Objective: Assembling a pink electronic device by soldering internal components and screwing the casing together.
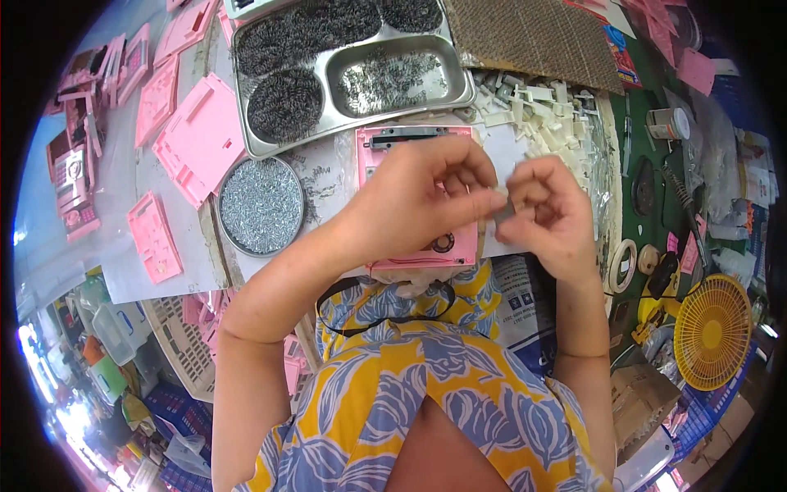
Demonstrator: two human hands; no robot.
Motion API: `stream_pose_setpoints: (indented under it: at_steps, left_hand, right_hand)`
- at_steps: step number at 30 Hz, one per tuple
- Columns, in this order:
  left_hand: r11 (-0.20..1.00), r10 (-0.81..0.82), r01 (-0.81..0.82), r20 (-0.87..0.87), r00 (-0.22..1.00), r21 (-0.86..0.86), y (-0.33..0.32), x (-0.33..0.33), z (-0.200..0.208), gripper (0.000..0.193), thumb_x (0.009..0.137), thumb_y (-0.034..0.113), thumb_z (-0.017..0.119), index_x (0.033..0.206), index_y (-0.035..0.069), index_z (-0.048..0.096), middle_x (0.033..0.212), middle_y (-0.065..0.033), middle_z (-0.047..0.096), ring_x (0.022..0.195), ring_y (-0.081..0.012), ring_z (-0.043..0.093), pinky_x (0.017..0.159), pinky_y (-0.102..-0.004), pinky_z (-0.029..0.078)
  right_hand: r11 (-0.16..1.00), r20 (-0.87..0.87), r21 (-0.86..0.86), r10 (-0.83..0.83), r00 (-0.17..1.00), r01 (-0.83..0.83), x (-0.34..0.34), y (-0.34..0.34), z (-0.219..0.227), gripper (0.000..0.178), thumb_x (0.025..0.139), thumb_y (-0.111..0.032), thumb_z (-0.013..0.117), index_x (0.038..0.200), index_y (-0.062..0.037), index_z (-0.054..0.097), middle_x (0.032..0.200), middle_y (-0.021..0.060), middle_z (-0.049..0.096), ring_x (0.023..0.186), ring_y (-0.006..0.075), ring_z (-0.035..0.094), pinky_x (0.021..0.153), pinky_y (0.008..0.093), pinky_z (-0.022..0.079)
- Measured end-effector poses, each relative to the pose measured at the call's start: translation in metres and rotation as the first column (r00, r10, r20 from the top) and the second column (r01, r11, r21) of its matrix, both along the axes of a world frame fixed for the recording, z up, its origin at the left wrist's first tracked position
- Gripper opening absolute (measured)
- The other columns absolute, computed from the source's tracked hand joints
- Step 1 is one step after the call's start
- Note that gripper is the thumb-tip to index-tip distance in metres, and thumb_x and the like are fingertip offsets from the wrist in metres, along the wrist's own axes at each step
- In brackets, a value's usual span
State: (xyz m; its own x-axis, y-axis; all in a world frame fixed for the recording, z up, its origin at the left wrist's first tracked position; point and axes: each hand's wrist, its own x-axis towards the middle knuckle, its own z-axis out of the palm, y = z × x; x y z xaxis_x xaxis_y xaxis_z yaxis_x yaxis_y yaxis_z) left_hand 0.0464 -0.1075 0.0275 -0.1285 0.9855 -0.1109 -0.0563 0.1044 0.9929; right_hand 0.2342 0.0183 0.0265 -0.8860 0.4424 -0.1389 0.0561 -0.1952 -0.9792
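Note:
Both of my hands are raised close together over a pink plastic casing point(385, 261) on the worktable. My left hand point(426, 193) has curled fingers, its thumb and fingertips drawn together beside the right hand; whatever they pinch is too small to make out. My right hand point(553, 217) is curled too, thumb toward the fingers, and any small part in it cannot be made out. A dark bar-shaped part point(406, 134) lies along the casing's far edge. A round dark part point(443, 243) shows near its front right. My left hand covers the casing's middle.
Beyond the casing stands a metal compartment tray point(328, 135) of small dark springs. A round dish point(261, 205) of silvery pins or screws is at left, beside pink panels point(201, 139). White plastic parts point(541, 115) are piled at right, near corrugated cardboard point(533, 37) and a yellow fan point(711, 332).

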Motion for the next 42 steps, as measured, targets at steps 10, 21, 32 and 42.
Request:
stream_pose_setpoints:
  at_steps: [10, 21, 32, 42]
  left_hand:
    - [0.976, -0.217, 0.216, 0.266, 0.939, 0.035, 0.006, 0.023, 0.011, 0.02, 0.097, 0.01, 0.072, 0.111, -0.002, 0.066, 0.09, -0.002, 0.07, 0.08, -0.0049, 0.065, 0.065, -0.0203, 0.051]
    - [0.954, 0.293, 0.026, -0.946, 0.141, 0.299, 0.113, -0.055, -0.044, 0.014, 0.092, 0.019, 0.066, 0.097, 0.007, 0.072, 0.086, -0.0127, 0.07, 0.082, -0.0336, 0.07, 0.072, -0.0456, 0.056]
    - [0.982, 0.19, -0.002, -0.98, 0.062, 0.19, 0.12, -0.057, -0.051, 0.014, 0.09, 0.014, 0.06, 0.085, 0.0, 0.063, 0.082, -0.0199, 0.067, 0.076, -0.0372, 0.069, 0.07, -0.0462, 0.056]
    - [0.951, 0.299, -0.219, -0.462, 0.835, 0.219, -0.005, -0.01, 0.007, 0.015, 0.088, 0.002, 0.07, 0.103, 0.001, 0.071, 0.088, -0.0062, 0.072, 0.078, -0.0104, 0.07, 0.065, -0.0234, 0.054]
  right_hand:
    - [0.873, -0.235, -0.479, -0.023, 0.972, -0.095, 0.048, 0.001, -0.026, 0.044, 0.074, 0.005, 0.084, 0.105, 0.0004, 0.054, 0.086, 0.0077, 0.068, 0.067, 0.013, 0.068, 0.053, 0.0209, 0.049]
    - [0.864, -0.231, -0.5, -0.197, 0.953, 0.057, 0.085, 0.016, -0.042, 0.07, 0.081, -0.009, 0.082, 0.139, 0.0097, 0.049, 0.095, 0.013, 0.068, 0.068, 0.0129, 0.06, 0.053, 0.0244, 0.045]
    - [0.968, 0.12, 0.187, -0.191, 0.974, 0.166, 0.082, 0.018, -0.029, 0.045, 0.086, 0.0, 0.072, 0.13, 0.0026, 0.063, 0.089, 0.0002, 0.064, 0.068, 0.0062, 0.051, 0.059, 0.02, 0.039]
    - [0.63, 0.404, 0.745, -0.165, 0.9, -0.219, 0.056, 0.002, -0.032, 0.039, 0.083, -0.002, 0.069, 0.122, -0.0041, 0.067, 0.085, 0.01, 0.064, 0.069, 0.0223, 0.061, 0.067, 0.0343, 0.051]
